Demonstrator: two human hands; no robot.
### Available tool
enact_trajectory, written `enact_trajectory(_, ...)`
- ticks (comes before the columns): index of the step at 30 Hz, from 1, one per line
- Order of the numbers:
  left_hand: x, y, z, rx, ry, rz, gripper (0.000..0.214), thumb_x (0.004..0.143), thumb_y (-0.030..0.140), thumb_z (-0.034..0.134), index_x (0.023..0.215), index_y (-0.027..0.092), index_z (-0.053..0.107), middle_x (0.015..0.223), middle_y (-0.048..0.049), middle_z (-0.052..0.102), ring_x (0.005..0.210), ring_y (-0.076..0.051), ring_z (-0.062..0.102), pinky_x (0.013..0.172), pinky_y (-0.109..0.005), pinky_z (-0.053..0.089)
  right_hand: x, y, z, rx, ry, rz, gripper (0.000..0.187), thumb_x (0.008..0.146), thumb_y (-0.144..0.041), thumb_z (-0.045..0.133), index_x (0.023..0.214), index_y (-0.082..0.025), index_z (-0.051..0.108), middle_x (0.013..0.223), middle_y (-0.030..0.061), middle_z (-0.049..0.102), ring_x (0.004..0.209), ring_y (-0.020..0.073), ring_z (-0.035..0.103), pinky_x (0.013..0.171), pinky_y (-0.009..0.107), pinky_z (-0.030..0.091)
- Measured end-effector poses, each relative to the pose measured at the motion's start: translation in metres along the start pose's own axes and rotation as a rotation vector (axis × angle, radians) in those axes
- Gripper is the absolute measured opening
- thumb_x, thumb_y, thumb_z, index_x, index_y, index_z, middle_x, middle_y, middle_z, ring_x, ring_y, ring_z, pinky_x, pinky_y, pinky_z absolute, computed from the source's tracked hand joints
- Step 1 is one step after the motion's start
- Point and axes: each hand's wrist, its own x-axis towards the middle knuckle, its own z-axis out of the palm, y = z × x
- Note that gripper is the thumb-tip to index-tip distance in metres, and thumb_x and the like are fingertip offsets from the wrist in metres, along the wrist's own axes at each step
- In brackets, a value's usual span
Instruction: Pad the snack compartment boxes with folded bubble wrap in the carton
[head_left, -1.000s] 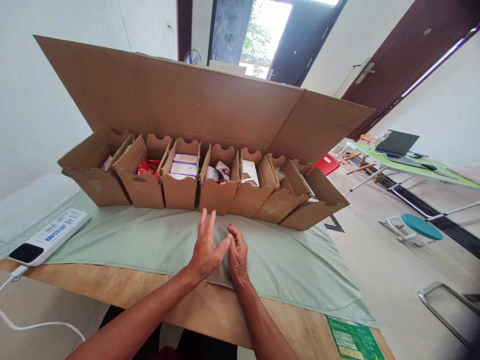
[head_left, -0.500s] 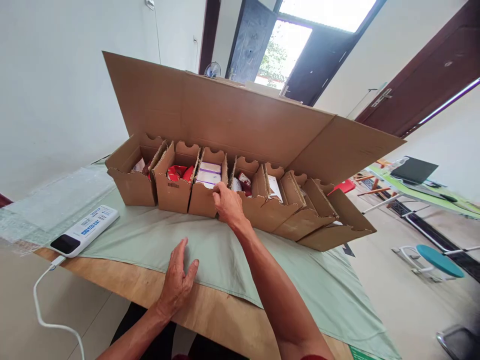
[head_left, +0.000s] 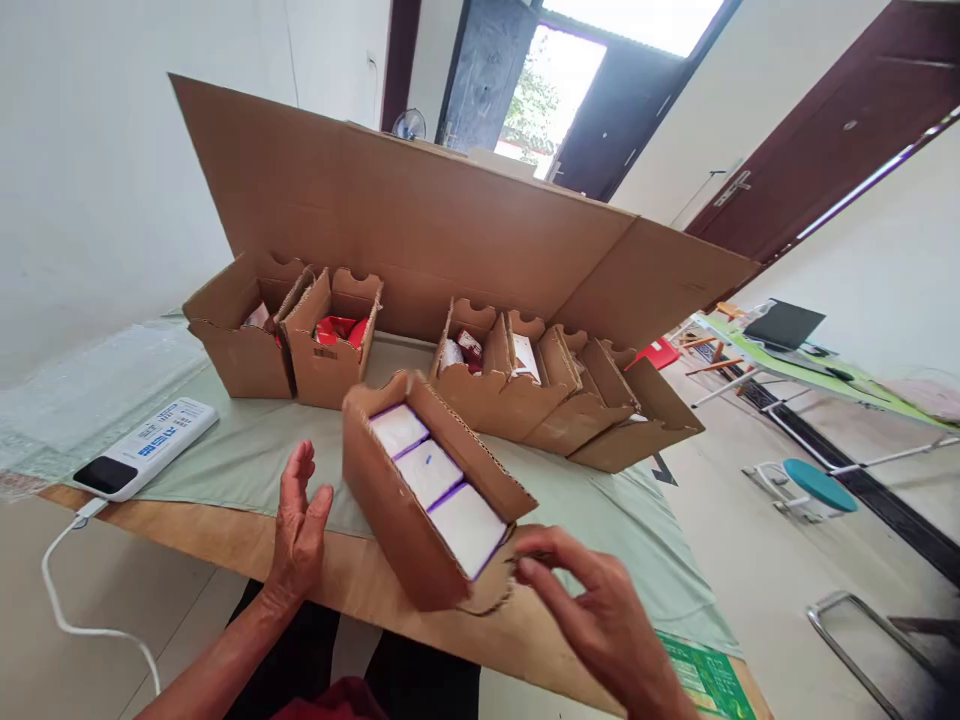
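Observation:
My right hand (head_left: 592, 620) grips the near end of a small open cardboard box (head_left: 397, 520), held tilted above the table's front edge. Inside it lie three white packets (head_left: 431, 475) with purple edges. My left hand (head_left: 300, 525) is raised beside the box's left wall, fingers apart, palm toward it, not touching. Behind stands the row of like cardboard boxes (head_left: 487, 390), with a gap where this one came from. Two boxes (head_left: 277, 345) stand left of the gap, one showing red packets (head_left: 339, 330).
A large cardboard sheet (head_left: 420, 210) stands upright behind the row. A green cloth (head_left: 247, 450) covers the wooden table (head_left: 225, 555). A white device (head_left: 146, 447) with a cable lies at the left. At the right are a green table with a laptop (head_left: 784, 325) and a teal stool (head_left: 817, 485).
My right hand took the third box out of the row and drew it toward me, tilted. My left hand lifted off the table edge and opened beside the box.

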Motion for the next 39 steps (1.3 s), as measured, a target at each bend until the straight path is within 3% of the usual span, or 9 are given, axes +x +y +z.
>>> enact_trajectory(5, -0.021, 0.018, 0.011, -0.061, -0.176, 0.026, 0.069, 0.096, 0.048, 0.057, 0.158, 0.028, 0.032, 0.164, -0.0085, 0.037, 0.152, -0.031, 0.032, 0.125, -0.048, 0.027, -0.029, 0.047, -0.025, 0.133, 0.514, 0.140, 0.042, 0.091, -0.042, 0.065, 0.131, -0.029, 0.063, 0.115, 0.0097, 0.075, 0.100, 0.0278, 0.074, 0.083, 0.042, 0.062)
enact_trajectory(8, -0.032, 0.020, 0.013, -0.012, -0.242, -0.015, 0.063, 0.095, 0.049, 0.057, 0.152, 0.024, 0.042, 0.154, -0.0103, 0.049, 0.147, -0.032, 0.040, 0.123, -0.047, 0.032, -0.049, 0.066, -0.003, 0.276, 0.397, 0.108, 0.063, 0.089, -0.046, 0.069, 0.147, -0.031, 0.051, 0.142, 0.0127, 0.062, 0.127, 0.0332, 0.062, 0.096, 0.047, 0.058)
enact_trajectory(11, -0.040, 0.021, 0.013, 0.059, -0.262, -0.077, 0.056, 0.093, 0.050, 0.060, 0.141, 0.022, 0.052, 0.139, -0.0103, 0.060, 0.139, -0.033, 0.049, 0.119, -0.046, 0.038, -0.063, 0.070, 0.034, 0.262, 0.291, 0.123, 0.065, 0.085, -0.051, 0.073, 0.143, -0.027, 0.056, 0.140, 0.0129, 0.064, 0.127, 0.0354, 0.061, 0.101, 0.049, 0.056)
enact_trajectory(16, -0.046, 0.029, 0.036, 0.023, -0.228, -0.036, 0.046, 0.092, 0.045, 0.060, 0.133, 0.023, 0.056, 0.127, -0.0076, 0.065, 0.133, -0.030, 0.053, 0.113, -0.043, 0.044, -0.055, 0.067, 0.063, 0.203, 0.435, 0.177, 0.060, 0.086, -0.049, 0.071, 0.138, -0.022, 0.058, 0.128, 0.0129, 0.069, 0.117, 0.0336, 0.065, 0.099, 0.047, 0.055)
enact_trajectory(25, -0.027, 0.036, 0.165, -0.036, -0.514, 0.090, 0.075, 0.086, 0.039, 0.062, 0.153, 0.018, 0.035, 0.155, -0.0159, 0.047, 0.145, -0.033, 0.042, 0.120, -0.051, 0.035, -0.021, 0.162, -0.028, 0.279, 0.633, 0.277, 0.057, 0.072, -0.059, 0.080, 0.109, -0.019, 0.064, 0.103, 0.0126, 0.074, 0.094, 0.0295, 0.069, 0.081, 0.041, 0.057)
enact_trajectory(28, -0.012, 0.022, 0.181, 0.073, -0.510, 0.174, 0.076, 0.083, 0.035, 0.065, 0.152, 0.019, 0.038, 0.159, -0.0159, 0.042, 0.149, -0.033, 0.037, 0.124, -0.053, 0.027, -0.014, 0.189, -0.045, 0.349, 0.586, 0.288, 0.063, 0.071, -0.058, 0.081, 0.117, -0.020, 0.061, 0.116, 0.0145, 0.071, 0.104, 0.0304, 0.068, 0.085, 0.042, 0.057)
enact_trajectory(33, 0.054, -0.015, 0.153, 0.217, -0.235, 0.148, 0.087, 0.077, 0.032, 0.070, 0.154, 0.017, 0.032, 0.161, -0.0212, 0.034, 0.152, -0.036, 0.031, 0.124, -0.057, 0.023, -0.020, 0.218, -0.038, 0.338, 0.551, 0.304, 0.075, 0.072, -0.054, 0.082, 0.135, -0.024, 0.054, 0.136, 0.0149, 0.062, 0.123, 0.0327, 0.060, 0.091, 0.045, 0.055)
enact_trajectory(36, 0.101, -0.027, 0.145, 0.222, -0.246, 0.118, 0.100, 0.070, 0.036, 0.078, 0.155, 0.016, 0.029, 0.163, -0.0229, 0.031, 0.153, -0.037, 0.027, 0.124, -0.057, 0.022, -0.017, 0.233, -0.033, 0.375, 0.530, 0.293, 0.073, 0.069, -0.054, 0.085, 0.129, -0.024, 0.057, 0.130, 0.0134, 0.066, 0.117, 0.0313, 0.063, 0.093, 0.045, 0.054)
enact_trajectory(39, 0.126, -0.034, 0.159, 0.188, -0.338, 0.102, 0.098, 0.066, 0.040, 0.083, 0.150, 0.017, 0.039, 0.154, -0.0200, 0.047, 0.146, -0.036, 0.041, 0.119, -0.054, 0.035, -0.008, 0.246, -0.030, 0.454, 0.507, 0.300, 0.074, 0.064, -0.057, 0.087, 0.123, -0.023, 0.058, 0.126, 0.0136, 0.068, 0.113, 0.0310, 0.064, 0.095, 0.045, 0.053)
